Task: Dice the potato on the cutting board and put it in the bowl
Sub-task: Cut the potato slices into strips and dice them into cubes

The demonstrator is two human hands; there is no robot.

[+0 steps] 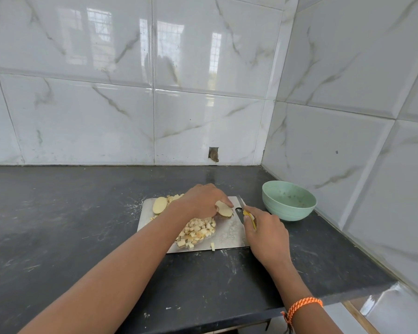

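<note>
While the left hand (pixel 200 201) pins a potato slice (pixel 224 209) on the cutting board (pixel 229 235) | right hand (pixel 266 233) grips the knife (pixel 240 209) | slice likely firm, wet, slippery: hold flat, fingertips tucked | diced pile (pixel 196 233) beside it | bowl (pixel 288 200) near, right.

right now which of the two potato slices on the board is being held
The potato slice at the right of the cutting board, pinched by the left hand beside the knife. The other slice lies untouched at the far left corner.

Bright daylight, window glare on tiles (pixel 164 44), edges warped.
</note>
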